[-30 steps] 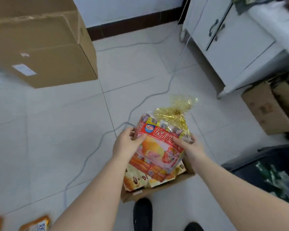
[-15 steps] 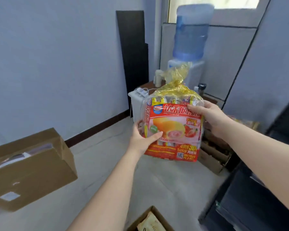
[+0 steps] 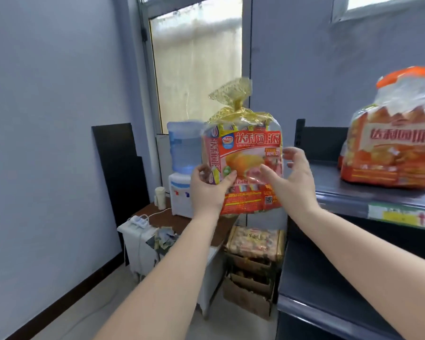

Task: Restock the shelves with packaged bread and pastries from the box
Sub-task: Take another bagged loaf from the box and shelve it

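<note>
- Pastry bag hangs upright in mid-air ahead of you, its gold twisted neck at 12 o'clock and its flat base at 6, so the long axis runs vertical.
- Your left hand does the carrying: fingers are wrapped round the bag's lower left corner, thumb across the printed front.
- Your right hand sits at the bag's 3 o'clock side with fingers spread and curved. The thumb looks to rest on the front film, but you cannot tell from this view whether the hand truly grips or only steadies.
- Your target, the dark shelf, lies at 3 o'clock from the bag, beyond the right hand, so that hand is the nearer one to it.
- An orange bag already stands on that shelf towards its right; bare board shows between it and your bag.
- Judged from this, the move is a sideways carry toward 3 o'clock, base first onto the board, kept upright and just beside the orange bag.
- Watch the loose grip on the right: slippery film could slide.
</note>
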Available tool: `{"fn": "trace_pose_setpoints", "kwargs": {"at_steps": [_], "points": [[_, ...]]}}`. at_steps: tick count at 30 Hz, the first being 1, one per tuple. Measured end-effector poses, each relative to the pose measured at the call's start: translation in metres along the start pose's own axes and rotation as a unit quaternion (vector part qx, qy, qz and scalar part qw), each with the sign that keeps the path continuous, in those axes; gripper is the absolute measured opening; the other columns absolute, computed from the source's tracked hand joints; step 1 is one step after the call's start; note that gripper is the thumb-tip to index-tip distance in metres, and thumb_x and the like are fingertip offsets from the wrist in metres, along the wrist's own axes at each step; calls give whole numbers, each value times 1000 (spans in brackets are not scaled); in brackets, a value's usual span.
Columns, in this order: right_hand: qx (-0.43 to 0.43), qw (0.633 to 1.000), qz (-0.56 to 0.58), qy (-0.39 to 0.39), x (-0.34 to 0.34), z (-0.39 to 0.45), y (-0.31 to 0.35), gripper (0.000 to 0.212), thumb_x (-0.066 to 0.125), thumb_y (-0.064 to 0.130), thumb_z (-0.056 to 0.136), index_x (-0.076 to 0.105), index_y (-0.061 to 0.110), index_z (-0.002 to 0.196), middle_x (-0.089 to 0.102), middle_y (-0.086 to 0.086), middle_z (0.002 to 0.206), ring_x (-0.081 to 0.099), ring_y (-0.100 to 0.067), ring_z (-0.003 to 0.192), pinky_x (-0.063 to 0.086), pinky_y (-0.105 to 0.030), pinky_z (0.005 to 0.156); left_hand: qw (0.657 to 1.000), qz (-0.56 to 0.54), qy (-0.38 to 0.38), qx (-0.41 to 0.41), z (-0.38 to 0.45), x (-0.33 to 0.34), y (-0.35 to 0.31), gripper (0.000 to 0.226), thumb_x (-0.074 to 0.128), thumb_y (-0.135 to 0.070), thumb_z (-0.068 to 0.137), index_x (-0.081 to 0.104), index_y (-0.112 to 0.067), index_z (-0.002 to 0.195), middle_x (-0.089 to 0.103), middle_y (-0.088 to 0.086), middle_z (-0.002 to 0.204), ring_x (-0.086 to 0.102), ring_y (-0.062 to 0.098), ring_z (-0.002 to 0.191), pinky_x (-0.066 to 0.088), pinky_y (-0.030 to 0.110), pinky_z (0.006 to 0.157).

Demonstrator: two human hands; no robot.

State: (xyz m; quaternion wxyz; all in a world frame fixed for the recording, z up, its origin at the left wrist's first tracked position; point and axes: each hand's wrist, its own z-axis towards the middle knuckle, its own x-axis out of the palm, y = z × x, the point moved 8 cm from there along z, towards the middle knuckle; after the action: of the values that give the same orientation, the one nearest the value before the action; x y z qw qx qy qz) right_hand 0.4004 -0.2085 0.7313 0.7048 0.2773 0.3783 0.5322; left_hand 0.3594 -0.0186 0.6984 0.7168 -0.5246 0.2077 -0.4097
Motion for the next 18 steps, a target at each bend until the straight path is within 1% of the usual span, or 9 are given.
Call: {"fn": "trace_pose_setpoints", "kwargs": {"at_steps": [1,2,4,6,8,10,13,15,18], "points": [[-8,1000,7,28,-2,1,6,46,62,36,87,46,21,128,53,5,119,53,-10,107,44,-15,71,1000,10,-9,26,0,12,-12,50,80,-28,72,44,-23,107,58,-4,104,63,18,100,52,29,81],[0,998,17,55,-3,4,8,43,58,38,89,47,22,128,55,5,116,55,-10,102,46,-17,70,998,26,-14,50,-3,25,-24,52,80,-32,71,45,-24,108,59,-6,104,63,16,99,50,26,79],[39,994,64,85,-10,14,11,49,58,46,87,44,27,130,57,4,117,59,-13,103,52,-29,83,991,95,-12,96,-9,54,-45,57,78,-42,71,46,-26,115,62,-9,110,62,12,101,46,25,76],[76,988,95,95,-23,25,14,59,65,54,77,44,28,125,60,7,115,60,-13,104,51,-34,91,975,174,-1,141,-16,83,-60,61,73,-46,74,42,-29,124,59,-11,119,59,10,105,44,24,76],[107,983,113,95,-37,34,13,63,70,56,69,47,25,120,62,10,107,60,-10,97,51,-29,83,958,225,15,178,-23,110,-69,61,71,-46,75,39,-33,125,57,-11,120,60,10,106,48,26,78],[142,979,126,80,-53,42,8,57,71,58,67,48,28,110,60,11,99,57,-8,89,48,-27,74,937,276,45,208,-28,136,-73,58,70,-43,76,38,-32,124,56,-8,118,60,14,105,52,32,80],[165,969,184,18,-86,55,-3,78,80,60,45,58,22,109,68,0,107,63,-21,99,52,-43,90,909,292,116,273,-42,174,-80,64,71,-38,77,38,-27,131,54,-4,124,56,18,111,50,36,86],[158,956,245,-33,-114,64,-10,87,87,50,36,61,19,113,71,-4,105,68,-25,97,53,-46,90,880,291,171,335,-56,198,-83,75,69,-42,78,33,-26,141,49,-3,135,50,18,121,46,37,97],[177,934,297,-89,-156,75,-30,73,87,31,50,60,13,116,72,-10,102,71,-31,88,56,-50,81,845,267,253,387,-70,229,-82,78,59,-53,81,27,-29,148,43,-3,147,40,19,134,34,41,111]]}}
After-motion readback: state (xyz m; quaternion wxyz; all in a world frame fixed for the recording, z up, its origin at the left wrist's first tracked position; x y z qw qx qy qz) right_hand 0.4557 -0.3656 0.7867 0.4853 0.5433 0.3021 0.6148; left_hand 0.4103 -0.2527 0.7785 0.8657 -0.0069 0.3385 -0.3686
